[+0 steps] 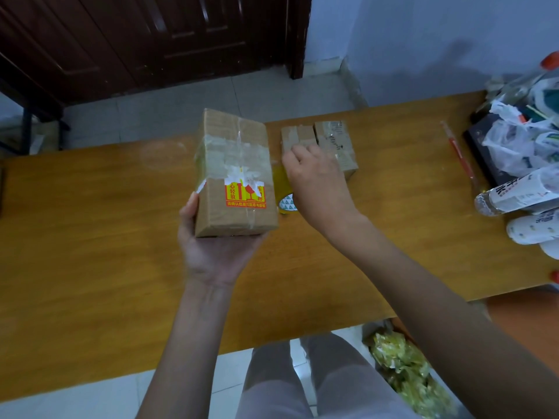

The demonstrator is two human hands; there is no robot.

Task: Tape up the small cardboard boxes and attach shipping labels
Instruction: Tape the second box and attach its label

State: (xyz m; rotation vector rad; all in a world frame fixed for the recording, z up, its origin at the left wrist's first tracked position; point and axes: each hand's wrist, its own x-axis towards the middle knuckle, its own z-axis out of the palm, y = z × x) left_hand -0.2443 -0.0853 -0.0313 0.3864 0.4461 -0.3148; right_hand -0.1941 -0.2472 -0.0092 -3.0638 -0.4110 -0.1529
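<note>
My left hand (211,252) holds a taped cardboard box (234,173) from below, its near end in my palm and thumb on its left side. The box carries torn white label remains and a red-and-yellow fragile sticker (245,195). My right hand (317,182) reaches over a roll of yellowish clear tape (286,196) lying on the wooden table (90,237) just right of the box; its fingers are curled down around the roll, and the roll is mostly hidden by the hand. Two smaller taped boxes (320,140) stand side by side behind my right hand.
At the table's right end lie plastic bags (520,137), a dark flat box (484,152), bottles (514,198) and a red pen (459,152). A bag of crumpled yellow tape scraps (405,370) sits on the floor by my legs. A dark wooden door (151,40) stands behind.
</note>
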